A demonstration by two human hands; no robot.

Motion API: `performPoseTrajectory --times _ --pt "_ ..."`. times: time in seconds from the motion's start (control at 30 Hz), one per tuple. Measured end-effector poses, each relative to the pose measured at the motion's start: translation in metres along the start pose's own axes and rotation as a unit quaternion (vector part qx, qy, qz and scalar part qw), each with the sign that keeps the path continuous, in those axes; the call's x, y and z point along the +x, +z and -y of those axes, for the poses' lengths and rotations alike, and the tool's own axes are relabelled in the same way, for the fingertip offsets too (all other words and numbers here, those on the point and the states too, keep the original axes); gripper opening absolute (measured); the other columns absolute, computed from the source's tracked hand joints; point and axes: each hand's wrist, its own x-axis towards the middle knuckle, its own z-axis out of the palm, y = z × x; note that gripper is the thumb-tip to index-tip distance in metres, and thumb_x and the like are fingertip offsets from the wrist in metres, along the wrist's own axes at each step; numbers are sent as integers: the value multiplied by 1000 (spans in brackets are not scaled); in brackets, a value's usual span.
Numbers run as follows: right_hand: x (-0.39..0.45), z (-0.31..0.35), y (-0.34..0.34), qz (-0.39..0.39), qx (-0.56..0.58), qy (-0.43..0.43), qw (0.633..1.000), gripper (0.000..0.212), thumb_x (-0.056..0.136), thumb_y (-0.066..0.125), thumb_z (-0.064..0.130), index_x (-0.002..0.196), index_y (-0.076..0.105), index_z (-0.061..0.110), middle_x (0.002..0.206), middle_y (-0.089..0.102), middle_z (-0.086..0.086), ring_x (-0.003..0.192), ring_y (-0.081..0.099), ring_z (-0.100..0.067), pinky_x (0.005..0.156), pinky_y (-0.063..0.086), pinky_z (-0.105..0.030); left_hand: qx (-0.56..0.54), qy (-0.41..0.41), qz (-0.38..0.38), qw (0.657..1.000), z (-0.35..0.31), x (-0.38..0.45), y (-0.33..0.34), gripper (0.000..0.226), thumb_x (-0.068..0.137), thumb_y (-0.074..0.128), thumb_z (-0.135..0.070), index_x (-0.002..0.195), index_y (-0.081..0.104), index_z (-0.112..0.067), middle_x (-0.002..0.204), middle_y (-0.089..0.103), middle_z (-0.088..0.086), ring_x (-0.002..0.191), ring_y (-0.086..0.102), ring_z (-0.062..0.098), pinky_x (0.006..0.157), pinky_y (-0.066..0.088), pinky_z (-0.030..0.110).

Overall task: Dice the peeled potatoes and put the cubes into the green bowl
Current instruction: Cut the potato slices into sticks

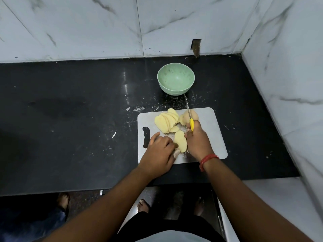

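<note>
Nearest to us, our two forearms reach forward over the edge of the black counter (70, 119) to the grey cutting board (209, 137), which lies flat on it. Our left hand (160, 151) rests on the near left part of the board, next to the dark handle slot; its fingers are bent and the fingertips touch the left edge of a potato slice (180, 141), though we cannot tell if they pinch it or only press it. Our right hand (196, 137), with a red thread (208, 160) around the wrist, is closed around the yellow handle of a knife (189, 114), and the thin blade points away from us toward the bowl. The single slice lies flat between the two hands. A little farther on the board there is a pile of slices (166, 122), overlapping one another like a fan, and just to the right of it an uncut piece of potato (194, 115), partly behind the blade. No cubes are visible on the board. Beyond the far edge of the board, apart from it, stands the green bowl (175, 80) on the counter; we see only its pale green inner surface with some faint marks, and no potato in it. Behind the bowl rises the white marble wall (104, 23).
</note>
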Motion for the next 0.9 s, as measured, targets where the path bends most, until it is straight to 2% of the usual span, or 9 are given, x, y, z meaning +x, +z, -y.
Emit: performPoseTrajectory --times 0.07,0.2,0.37,0.53,0.7,0.77,0.9 --pt "0 -1 -3 0 8 6 1000 34 102 41 13 136 43 12 124 62 -4 110 60 -22 84 42 -26 13 36 1 999 2 1 1 32 101 51 -38 109 71 -15 102 61 0 99 59 23 119 28 50" --pt "5 -6 -7 6 8 -1 1000 33 102 41 15 135 43 12 114 65 -7 100 62 -23 78 42 -27 33 63 -19 997 1 1 6 34 101 56 -39 117 70 -12 116 62 6 112 59 27 121 27 50" --pt "13 -14 -12 52 21 -23 998 38 101 39 16 140 38 16 110 66 -7 98 63 -22 88 52 -38 67 100 -10 993 -2 1 8 38 102 57 -39 121 67 -8 135 60 14 129 55 33 120 28 57" --pt "19 -18 -15 85 40 -33 995 44 101 39 15 144 34 22 111 66 -4 96 63 -20 89 52 -38 99 124 9 987 -2 0 8 43 102 57 -39 130 66 -8 137 59 20 130 53 37 121 28 56" --pt "19 -22 -18 94 58 -41 993 40 100 40 14 140 39 21 107 68 -4 90 64 -16 91 53 -39 104 131 24 986 -4 0 8 49 106 48 -43 138 62 -8 138 58 22 129 52 39 121 31 51" --pt "18 -21 -18 87 58 -42 994 38 100 40 14 138 40 20 109 67 -6 89 62 -14 91 53 -39 97 132 27 986 -5 0 8 51 106 46 -43 137 61 -5 137 57 22 127 53 39 121 32 49" --pt "10 -19 -20 75 76 -29 994 42 100 41 12 141 40 19 114 67 -6 99 64 -19 94 52 -39 67 131 14 989 -5 2 8 45 105 52 -39 128 62 -1 134 58 23 123 56 40 119 34 50"
